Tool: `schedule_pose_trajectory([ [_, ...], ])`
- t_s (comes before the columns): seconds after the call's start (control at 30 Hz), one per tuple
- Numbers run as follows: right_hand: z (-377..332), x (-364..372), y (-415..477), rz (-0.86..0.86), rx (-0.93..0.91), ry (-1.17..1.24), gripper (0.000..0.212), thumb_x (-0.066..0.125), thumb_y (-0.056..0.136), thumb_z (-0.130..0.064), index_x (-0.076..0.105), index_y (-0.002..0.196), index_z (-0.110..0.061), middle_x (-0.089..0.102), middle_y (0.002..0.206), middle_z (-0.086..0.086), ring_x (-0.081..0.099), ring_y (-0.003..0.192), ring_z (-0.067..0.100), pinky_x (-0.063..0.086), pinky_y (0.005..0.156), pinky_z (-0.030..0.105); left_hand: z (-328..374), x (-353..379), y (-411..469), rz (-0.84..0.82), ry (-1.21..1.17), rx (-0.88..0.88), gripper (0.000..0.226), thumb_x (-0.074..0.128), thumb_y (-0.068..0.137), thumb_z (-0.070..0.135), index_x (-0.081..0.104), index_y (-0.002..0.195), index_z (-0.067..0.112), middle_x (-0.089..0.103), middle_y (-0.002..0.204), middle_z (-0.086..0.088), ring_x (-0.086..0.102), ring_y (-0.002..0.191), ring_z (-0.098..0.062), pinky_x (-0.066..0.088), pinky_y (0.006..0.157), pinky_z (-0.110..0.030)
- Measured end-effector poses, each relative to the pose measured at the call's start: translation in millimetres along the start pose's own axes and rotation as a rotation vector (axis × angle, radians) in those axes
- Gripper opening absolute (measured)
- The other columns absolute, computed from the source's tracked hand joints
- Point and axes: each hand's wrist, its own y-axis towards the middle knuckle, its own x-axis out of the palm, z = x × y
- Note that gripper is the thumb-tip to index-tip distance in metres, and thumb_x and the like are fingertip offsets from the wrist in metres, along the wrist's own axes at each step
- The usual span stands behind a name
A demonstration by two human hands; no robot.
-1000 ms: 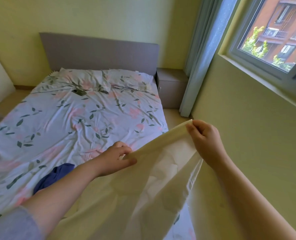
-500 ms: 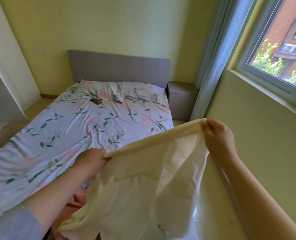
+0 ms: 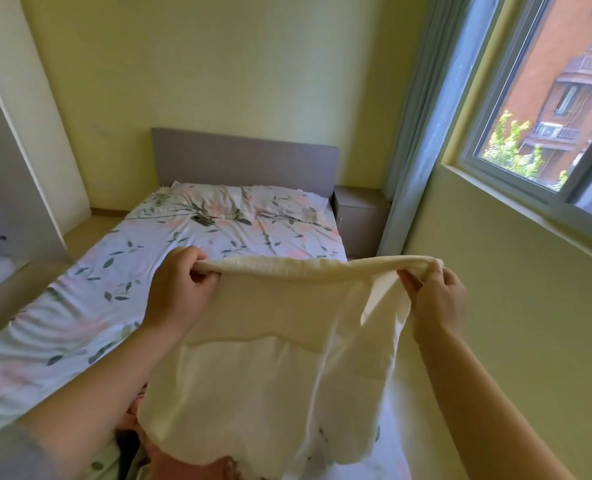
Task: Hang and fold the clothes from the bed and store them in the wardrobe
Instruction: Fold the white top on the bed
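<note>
A cream-white garment point(image 3: 270, 368) hangs in the air over the foot of the bed point(image 3: 90, 306). My left hand point(image 3: 178, 292) grips the left end of its top edge. My right hand point(image 3: 435, 296) pinches the right end, and the edge is stretched level between the two. The cloth drops down and hides the bed's near corner. A pink garment point(image 3: 183, 462) and a bit of dark cloth point(image 3: 128, 441) peek out beneath it on the bed.
A small dark object point(image 3: 203, 220) lies near the pillows point(image 3: 239, 202). A white wardrobe door point(image 3: 14, 168) stands at the left. A bedside cabinet point(image 3: 360, 216), a grey curtain point(image 3: 422, 116) and a window point(image 3: 547, 109) are on the right.
Both hands have lifted the cream garment higher and pulled its top edge out straight. My view has tilted up, so more wall and the wardrobe door show.
</note>
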Motion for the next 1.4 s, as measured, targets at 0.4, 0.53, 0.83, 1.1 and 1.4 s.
schedule_pose_trajectory([
  [0.4,-14.7,-36.4,-79.9,0.026,-1.032,-0.485,0.018,0.050,0.098,-0.025,0.048,0.104,-0.008,0.047,0.126,0.009,0.048,0.112,0.023,0.031,0.087,0.002,38.4,-75.5,-42.7,0.381,-0.001,0.500,0.025,0.060,0.090,0.010,0.054,0.112,0.001,0.047,0.135,-0.019,0.043,0.130,-0.026,0.033,0.111,-0.034],
  [0.53,-8.3,-40.1,-82.1,-0.013,-1.075,-0.497,0.032,0.057,0.091,-0.013,0.043,0.120,-0.010,0.040,0.141,0.023,0.042,0.129,0.028,0.030,0.104,0.009,31.3,-83.2,-51.3,0.410,0.060,0.551,0.029,0.060,0.087,0.006,0.051,0.115,0.004,0.043,0.138,-0.019,0.046,0.127,-0.034,0.039,0.106,-0.043],
  [0.83,70.4,-58.3,-48.6,-0.082,-0.787,-0.737,0.044,0.064,0.086,0.003,0.046,0.126,0.005,0.033,0.151,0.023,0.031,0.137,0.024,0.024,0.104,0.005,-7.3,-9.1,-81.0,0.066,0.163,0.301,0.032,0.050,0.088,0.004,0.054,0.120,0.001,0.049,0.137,-0.020,0.050,0.122,-0.036,0.040,0.098,-0.047],
  [1.1,187.3,-60.2,41.3,-0.234,-0.460,-1.001,0.044,0.066,0.083,0.004,0.047,0.123,0.008,0.035,0.150,0.025,0.028,0.133,0.027,0.009,0.096,-0.008,-63.4,127.5,-87.6,-0.509,0.302,0.035,0.049,0.047,0.077,-0.009,0.054,0.126,-0.014,0.051,0.133,-0.031,0.056,0.117,-0.048,0.049,0.093,-0.055],
  [1.4,299.6,-6.9,185.1,-0.409,-0.080,-1.104,0.084,0.065,0.086,-0.007,0.015,0.154,-0.004,-0.006,0.163,0.016,0.013,0.148,0.025,0.011,0.100,0.009,-132.2,302.1,-24.1,-0.766,0.417,-0.062,0.057,0.030,0.097,0.005,0.017,0.153,0.007,-0.001,0.163,-0.009,0.013,0.149,-0.026,0.027,0.114,-0.036],
])
